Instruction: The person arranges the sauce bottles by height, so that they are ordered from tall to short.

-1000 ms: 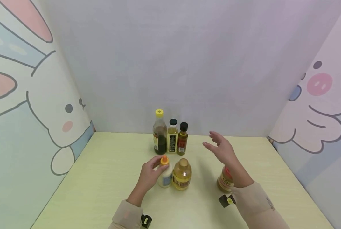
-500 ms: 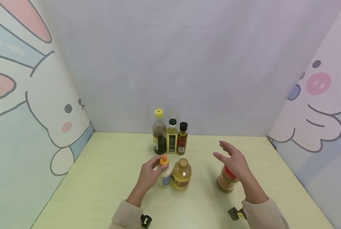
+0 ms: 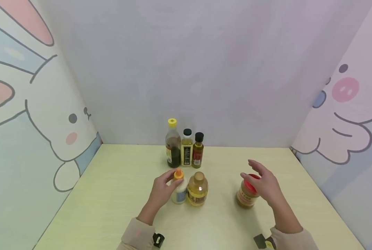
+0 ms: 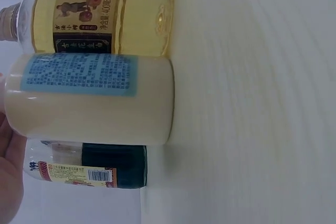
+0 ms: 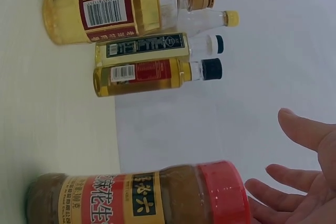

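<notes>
My left hand pinches a white bottle with an orange nozzle cap near its top, and the bottle stands upright on the table. Its blue text label faces the left wrist camera. Right beside it is a squat bottle of yellow oil with a gold cap. Further right, my right hand hovers at the red lid of a brown peanut-butter-like jar, with thumb and fingers spread apart. In the right wrist view, the thumb stands well away from the jar's red lid.
Behind, three bottles stand in a row: a dark sauce bottle with a yellow cap, a pale oil bottle and a small red-labelled bottle. A wall closes off the back of the pale table, with cartoon-printed walls at both sides.
My right hand has moved right and down from beside the rear bottles to the red-lidded jar. The left hand has kept its grip on the white bottle, and no bottle has moved.
</notes>
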Demonstrator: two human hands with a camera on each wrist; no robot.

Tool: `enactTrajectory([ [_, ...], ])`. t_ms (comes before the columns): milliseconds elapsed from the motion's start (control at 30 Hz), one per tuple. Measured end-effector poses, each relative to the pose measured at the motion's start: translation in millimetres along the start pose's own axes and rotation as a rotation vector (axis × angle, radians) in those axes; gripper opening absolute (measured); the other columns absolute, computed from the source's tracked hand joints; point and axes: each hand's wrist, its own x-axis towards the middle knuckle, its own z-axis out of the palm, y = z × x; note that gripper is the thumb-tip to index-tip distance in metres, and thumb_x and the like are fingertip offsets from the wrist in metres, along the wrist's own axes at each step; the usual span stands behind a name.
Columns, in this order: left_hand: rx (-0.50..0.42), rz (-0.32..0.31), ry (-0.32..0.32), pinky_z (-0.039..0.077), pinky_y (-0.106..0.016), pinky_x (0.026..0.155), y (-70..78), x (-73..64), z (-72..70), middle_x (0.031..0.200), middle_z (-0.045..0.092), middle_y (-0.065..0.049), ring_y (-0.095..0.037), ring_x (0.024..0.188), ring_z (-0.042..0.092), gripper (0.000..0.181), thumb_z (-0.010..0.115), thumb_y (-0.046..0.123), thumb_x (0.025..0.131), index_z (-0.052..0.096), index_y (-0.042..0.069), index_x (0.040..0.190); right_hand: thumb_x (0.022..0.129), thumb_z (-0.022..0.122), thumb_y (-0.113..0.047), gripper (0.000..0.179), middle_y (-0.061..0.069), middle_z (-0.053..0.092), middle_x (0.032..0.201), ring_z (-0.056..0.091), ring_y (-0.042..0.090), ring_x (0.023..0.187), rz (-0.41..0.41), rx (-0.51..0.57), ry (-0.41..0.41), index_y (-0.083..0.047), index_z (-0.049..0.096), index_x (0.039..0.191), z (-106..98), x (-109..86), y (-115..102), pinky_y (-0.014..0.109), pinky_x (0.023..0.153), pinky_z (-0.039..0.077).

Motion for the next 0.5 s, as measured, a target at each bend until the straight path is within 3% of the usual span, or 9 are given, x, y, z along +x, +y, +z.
enactTrajectory([
  [300,-0.013,-0.032,-0.011,0.048,-0.055,0.090,4.7,0.7,-0.6,0.116,0.066,-0.010,-0.030,0.107,0.063,0.044,0.071,0.026,0.091,0.062,0.001,0.127,0.092,0.070,-0.028,0.073,0.029,0.034,0.147,0.025,0.052,0.134,0.022,0.008,-0.002,-0.003,0.034,0.150,-6,-11.7,16,0.066,0.101,0.031],
  [500,-0.046,-0.036,-0.010,0.048,-0.051,0.092,9.1,0.8,-0.3,0.118,0.064,-0.011,-0.031,0.108,0.061,0.041,0.069,0.021,0.092,0.061,0.000,0.126,0.089,0.073,-0.030,0.078,0.030,0.032,0.148,0.027,0.055,0.131,0.038,-0.002,-0.016,-0.003,0.033,0.150,-6,-12.7,22,0.065,0.098,0.035],
])
